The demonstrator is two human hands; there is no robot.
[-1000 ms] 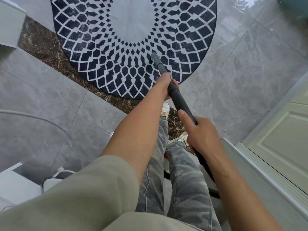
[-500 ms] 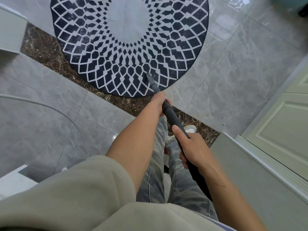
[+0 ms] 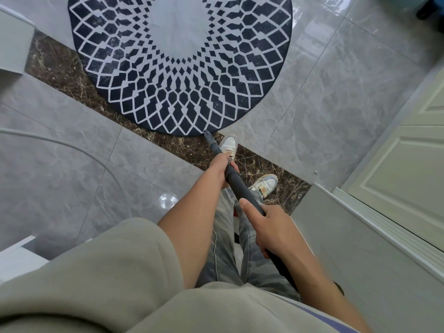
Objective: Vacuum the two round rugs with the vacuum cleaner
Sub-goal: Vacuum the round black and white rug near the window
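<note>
A round rug [image 3: 182,68] with a dark blue and white diamond pattern and a plain grey centre lies on the tiled floor ahead of me. I hold the dark grey vacuum wand [image 3: 242,188] in both hands. My left hand [image 3: 222,164] grips it low down, near the narrow nozzle. My right hand [image 3: 269,227] grips it higher up, thumb laid along the tube. The nozzle tip [image 3: 206,133] rests at the rug's near edge, right where the rug meets the brown marble strip. Only one rug is in view.
My two white shoes [image 3: 228,145] [image 3: 264,185] stand on the brown marble strip just behind the rug. A pale green door [image 3: 403,164] and its frame are at the right. A white hose or cable [image 3: 60,145] curves across the grey tiles at left.
The nozzle has drawn back toward me, from the rug's patterned ring to its near edge. Both hands came back with the wand, and my feet are now visible.
</note>
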